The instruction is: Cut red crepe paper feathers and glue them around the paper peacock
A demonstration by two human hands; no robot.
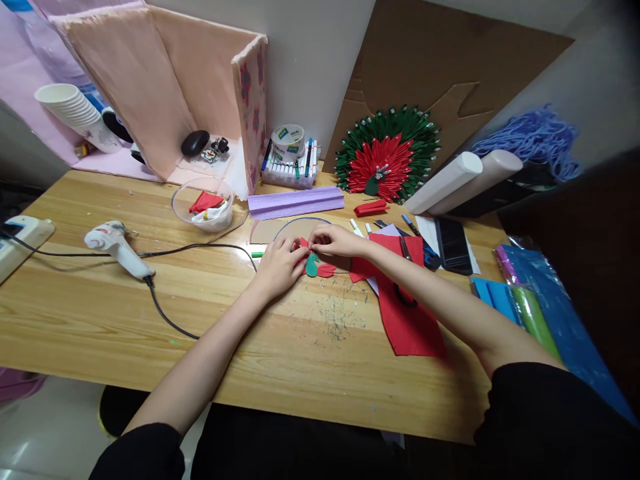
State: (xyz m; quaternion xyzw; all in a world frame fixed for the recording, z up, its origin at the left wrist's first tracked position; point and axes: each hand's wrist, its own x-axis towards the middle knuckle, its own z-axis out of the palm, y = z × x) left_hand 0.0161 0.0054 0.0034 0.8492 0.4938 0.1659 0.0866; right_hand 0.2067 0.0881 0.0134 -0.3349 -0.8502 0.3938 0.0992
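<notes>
at table centre, head view: left hand and right hand meet over a red and green paper piece lying on the wooden table. both hands have fingertips pinched together on the piece, left from the near side, right from above. cardboard cutout just behind the hands. red paper sheet under the right forearm. glue gun lies well left, its cord running toward the hands. clear bowl with scraps and purple folded paper further back. red-green rosette leans on the wall.
</notes>
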